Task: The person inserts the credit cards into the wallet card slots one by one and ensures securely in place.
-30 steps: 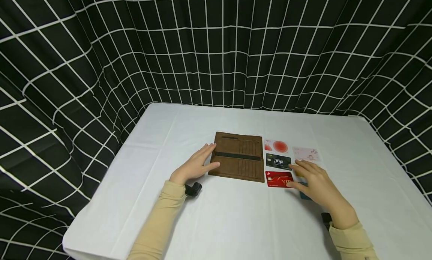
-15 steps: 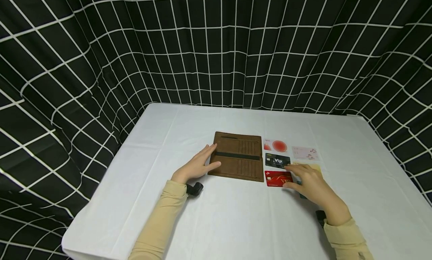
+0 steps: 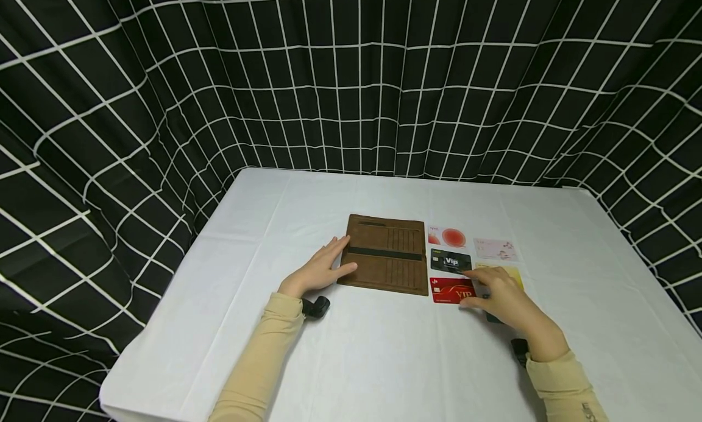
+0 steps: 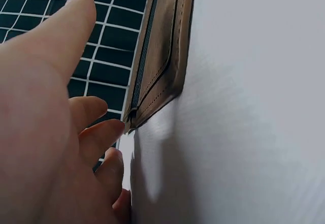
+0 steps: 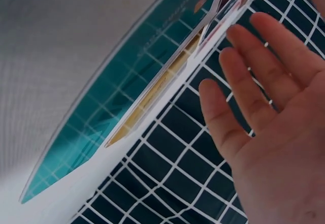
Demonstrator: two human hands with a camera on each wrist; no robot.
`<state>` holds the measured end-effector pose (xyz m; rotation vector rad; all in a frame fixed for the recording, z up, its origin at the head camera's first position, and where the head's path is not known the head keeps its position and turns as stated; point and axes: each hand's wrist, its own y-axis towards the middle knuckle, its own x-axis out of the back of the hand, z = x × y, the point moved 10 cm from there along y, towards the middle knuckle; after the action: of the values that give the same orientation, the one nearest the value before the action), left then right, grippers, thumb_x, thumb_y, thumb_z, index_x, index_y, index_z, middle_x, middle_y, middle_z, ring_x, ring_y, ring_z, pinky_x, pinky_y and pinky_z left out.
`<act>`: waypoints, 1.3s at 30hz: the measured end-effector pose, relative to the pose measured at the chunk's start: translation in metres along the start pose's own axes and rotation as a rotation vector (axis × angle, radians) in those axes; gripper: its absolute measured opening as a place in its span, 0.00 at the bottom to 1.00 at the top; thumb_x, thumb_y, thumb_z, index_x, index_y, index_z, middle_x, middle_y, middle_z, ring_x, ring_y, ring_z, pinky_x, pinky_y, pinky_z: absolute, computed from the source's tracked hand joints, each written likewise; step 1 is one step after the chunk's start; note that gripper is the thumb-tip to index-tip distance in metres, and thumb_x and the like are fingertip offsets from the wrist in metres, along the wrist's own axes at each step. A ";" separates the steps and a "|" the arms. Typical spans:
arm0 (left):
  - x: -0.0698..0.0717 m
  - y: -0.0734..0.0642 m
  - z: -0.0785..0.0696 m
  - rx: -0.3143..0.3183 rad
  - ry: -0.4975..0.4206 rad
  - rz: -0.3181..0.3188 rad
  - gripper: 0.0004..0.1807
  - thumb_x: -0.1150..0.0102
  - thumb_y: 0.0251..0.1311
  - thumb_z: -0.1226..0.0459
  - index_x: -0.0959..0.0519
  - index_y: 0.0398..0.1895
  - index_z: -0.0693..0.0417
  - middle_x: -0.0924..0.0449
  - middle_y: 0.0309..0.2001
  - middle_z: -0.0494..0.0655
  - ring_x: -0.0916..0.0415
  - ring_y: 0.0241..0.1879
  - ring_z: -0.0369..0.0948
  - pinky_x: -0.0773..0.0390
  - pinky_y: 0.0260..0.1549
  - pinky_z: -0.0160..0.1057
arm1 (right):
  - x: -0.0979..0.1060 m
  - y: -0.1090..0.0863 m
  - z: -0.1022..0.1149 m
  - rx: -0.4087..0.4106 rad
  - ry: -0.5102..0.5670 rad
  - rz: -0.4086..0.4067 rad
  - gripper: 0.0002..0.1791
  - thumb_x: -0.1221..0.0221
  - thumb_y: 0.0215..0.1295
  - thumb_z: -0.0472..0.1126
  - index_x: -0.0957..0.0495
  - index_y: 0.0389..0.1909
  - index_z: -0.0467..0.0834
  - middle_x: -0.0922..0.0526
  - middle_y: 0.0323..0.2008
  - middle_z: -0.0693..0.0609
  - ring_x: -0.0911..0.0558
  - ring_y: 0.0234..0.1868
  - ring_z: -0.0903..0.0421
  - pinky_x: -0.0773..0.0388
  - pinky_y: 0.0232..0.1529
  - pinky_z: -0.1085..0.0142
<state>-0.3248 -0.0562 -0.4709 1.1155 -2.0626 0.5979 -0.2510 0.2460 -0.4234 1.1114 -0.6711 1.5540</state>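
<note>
A brown wallet (image 3: 373, 274) lies unfolded and flat, with card slots on its right half. At its left edge my left hand (image 3: 314, 274) rests with fingers spread and relaxed; fingertips and thumb touch the edge. My right hand (image 3: 506, 298) hovers over the right-hand cards, fingers extended, thumb by the front edge of the red VIP card (image 3: 445, 291). The index fingertip is close to the black VIP card (image 3: 445, 259). Beneath the right hand, a yellow card (image 3: 515, 274) and a teal card (image 5: 117, 92) are partly hidden. No card is lifted.
Behind lie a white card with red circles (image 3: 453, 237) and a pale pink card (image 3: 495, 249). Everything lies on a white-covered table (image 3: 340, 355). A black curtain with a white grid (image 3: 329, 75) surrounds its back and sides.
My right hand has shifted slightly left and stopped over the red card's right side, uncovering more of the yellow card. The left hand stays at the wallet's edge.
</note>
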 end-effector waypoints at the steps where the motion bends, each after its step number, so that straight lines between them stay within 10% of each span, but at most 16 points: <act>1: -0.001 0.000 0.001 0.004 0.000 0.004 0.42 0.57 0.63 0.40 0.57 0.74 0.48 0.60 0.73 0.47 0.67 0.70 0.40 0.63 0.66 0.45 | 0.000 0.000 -0.001 -0.005 -0.004 -0.001 0.37 0.28 0.42 0.51 0.24 0.51 0.34 0.26 0.50 0.35 0.30 0.49 0.39 0.30 0.47 0.42; 39: -0.006 0.004 0.003 -0.038 0.119 0.004 0.44 0.53 0.62 0.41 0.54 0.73 0.54 0.58 0.72 0.48 0.66 0.70 0.40 0.65 0.66 0.40 | -0.010 0.005 -0.028 -0.083 0.051 0.053 0.34 0.27 0.41 0.50 0.23 0.47 0.32 0.27 0.46 0.37 0.32 0.45 0.43 0.31 0.45 0.46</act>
<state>-0.3268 -0.0533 -0.4778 1.0296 -1.9671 0.6098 -0.2642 0.2644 -0.4434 0.9961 -0.7285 1.5798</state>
